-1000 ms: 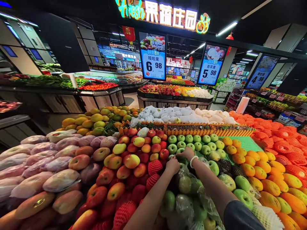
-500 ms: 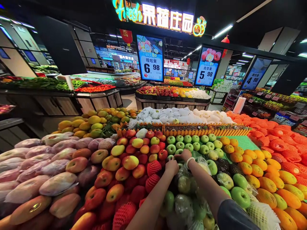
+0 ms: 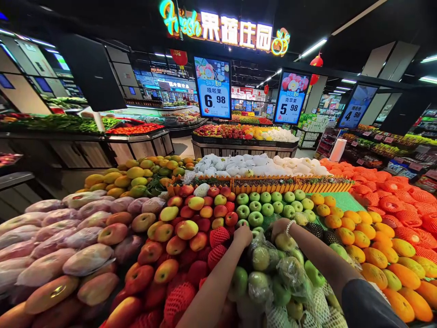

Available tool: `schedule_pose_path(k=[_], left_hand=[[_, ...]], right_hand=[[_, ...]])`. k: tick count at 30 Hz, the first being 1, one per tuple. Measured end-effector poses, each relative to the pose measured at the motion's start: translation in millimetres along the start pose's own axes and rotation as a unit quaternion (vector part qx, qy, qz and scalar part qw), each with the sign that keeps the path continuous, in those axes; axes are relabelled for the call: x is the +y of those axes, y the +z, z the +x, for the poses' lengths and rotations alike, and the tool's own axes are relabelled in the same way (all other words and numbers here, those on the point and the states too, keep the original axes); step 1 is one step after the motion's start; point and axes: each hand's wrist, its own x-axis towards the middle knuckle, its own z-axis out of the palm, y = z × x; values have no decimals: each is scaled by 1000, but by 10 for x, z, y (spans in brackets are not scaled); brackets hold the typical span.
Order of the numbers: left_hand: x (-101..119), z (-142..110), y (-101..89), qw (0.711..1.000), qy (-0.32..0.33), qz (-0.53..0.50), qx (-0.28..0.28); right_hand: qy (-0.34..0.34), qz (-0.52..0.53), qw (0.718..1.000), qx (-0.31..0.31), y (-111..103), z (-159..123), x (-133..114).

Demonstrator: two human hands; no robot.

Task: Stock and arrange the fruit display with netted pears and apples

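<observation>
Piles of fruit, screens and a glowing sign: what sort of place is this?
Most likely a supermarket's produce section. Green apples and oranges are heaped on display, price screens hang beyond them, and a lit sign reading "Fresh" glows overhead.

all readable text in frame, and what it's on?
"Fresh 果蔬庄园": lit overhead sign
"嘎啦果 6.98": left price screen
"青苹果 5.98": middle price screen
"4.98": right price screen; product name blurred
Too small or blurred: other screen text, distant signs, shelf tags
</observation>
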Motion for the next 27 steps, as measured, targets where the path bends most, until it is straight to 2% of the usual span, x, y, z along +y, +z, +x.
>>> schedule_pose_path(k=[2, 4, 9, 14, 18, 21, 24, 27], left_hand=[[27, 7, -8, 1000, -1, 0, 0], [59, 6, -30, 1000, 0, -1, 0], [125, -46, -137, 998, 37, -33, 33], [185, -77, -171, 984, 80, -140, 79], [362, -3, -136, 956, 139, -247, 71], [524, 44, -121, 927, 195, -315, 53], [584, 33, -136, 897, 252, -362, 33], [539, -32, -164, 874, 295, -386, 21]], right_hand=[[-2, -18, 999, -42, 17, -39, 45], [-16, -33, 998, -57, 95, -104, 33], [-78, -86, 993, -22, 263, -358, -88], [-153, -136, 979, 9, 87, -678, -8], [-244, -115, 959, 88, -77, -938, 266], [-293, -53, 944, 142, -94, -1069, 494], [-273, -1, 953, 129, -60, -1135, 644], [-242, 45, 961, 123, -43, -1157, 714]])
